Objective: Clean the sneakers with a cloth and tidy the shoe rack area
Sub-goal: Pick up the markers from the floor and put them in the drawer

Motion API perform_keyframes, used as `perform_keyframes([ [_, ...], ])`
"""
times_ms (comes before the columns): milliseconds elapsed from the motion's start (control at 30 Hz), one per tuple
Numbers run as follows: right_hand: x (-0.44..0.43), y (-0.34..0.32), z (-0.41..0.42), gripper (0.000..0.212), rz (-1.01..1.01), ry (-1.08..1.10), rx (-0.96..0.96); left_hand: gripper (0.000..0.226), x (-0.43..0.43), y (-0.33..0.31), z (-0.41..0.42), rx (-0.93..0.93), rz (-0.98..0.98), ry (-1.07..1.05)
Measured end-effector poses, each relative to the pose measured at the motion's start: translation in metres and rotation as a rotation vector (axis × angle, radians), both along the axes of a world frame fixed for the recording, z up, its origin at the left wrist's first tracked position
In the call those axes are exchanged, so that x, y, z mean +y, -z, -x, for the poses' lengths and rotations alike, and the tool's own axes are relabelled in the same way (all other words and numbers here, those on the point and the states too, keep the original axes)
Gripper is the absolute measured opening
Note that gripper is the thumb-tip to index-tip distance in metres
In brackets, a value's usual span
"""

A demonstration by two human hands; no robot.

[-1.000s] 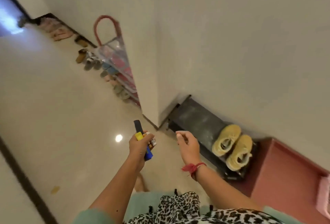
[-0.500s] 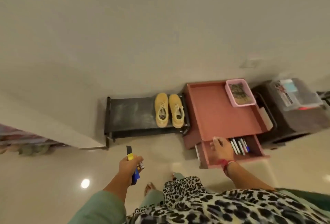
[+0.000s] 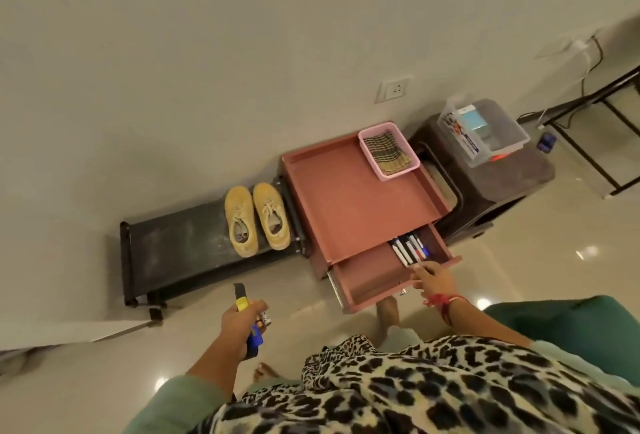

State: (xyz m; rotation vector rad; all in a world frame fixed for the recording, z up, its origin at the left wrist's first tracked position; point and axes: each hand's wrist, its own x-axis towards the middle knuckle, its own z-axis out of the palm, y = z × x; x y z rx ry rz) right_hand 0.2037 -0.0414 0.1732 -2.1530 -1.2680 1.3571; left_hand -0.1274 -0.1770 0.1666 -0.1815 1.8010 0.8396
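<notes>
A pair of yellow sneakers stands side by side on the right end of a low black shoe rack against the wall. My left hand is closed around several markers, one with a yellow and blue body, held over the floor in front of the rack. My right hand rests at the front right of an open drawer of a pink cabinet, fingers by a row of markers lying inside. A checked cloth lies folded in a pink basket on the cabinet top.
A dark stool with a clear plastic box on it stands right of the cabinet. A black metal frame and cables are at the far right. A wall corner juts out left of the rack. My bare feet are on the glossy floor.
The view has swung right from the hallway to the rack and cabinet. My right hand has slid from the drawer's left part to its right front, near the markers. The left hand keeps its markers.
</notes>
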Motion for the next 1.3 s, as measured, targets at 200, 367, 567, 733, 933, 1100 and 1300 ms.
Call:
perform_keyframes([
  [200,0.099,0.026,-0.068,0.016,0.013,-0.197,-0.023,0.015,0.08,0.033,-0.123,-0.045,0.028,-0.069],
  [367,0.15,0.032,-0.094,0.013,0.104,-0.363,-0.006,0.014,0.139,0.048,-0.2,-0.071,0.007,-0.079],
  [567,0.16,0.077,-0.095,0.012,0.223,-0.414,0.048,0.02,0.169,0.076,-0.232,-0.098,-0.011,-0.125],
  [733,0.14,0.141,-0.069,0.017,0.311,-0.668,0.073,0.018,0.171,0.132,-0.245,-0.152,0.024,-0.166],
  [933,0.114,0.22,-0.051,0.029,0.335,-0.662,0.121,0.016,0.178,0.209,-0.26,-0.161,0.056,-0.174],
  [1100,0.102,0.263,-0.053,0.025,0.296,-0.555,0.225,0.016,0.184,0.256,-0.272,-0.143,0.046,-0.139],
  [1300,0.098,0.293,-0.047,0.025,0.282,-0.549,0.235,0.015,0.169,0.295,-0.272,-0.211,0.117,-0.175],
])
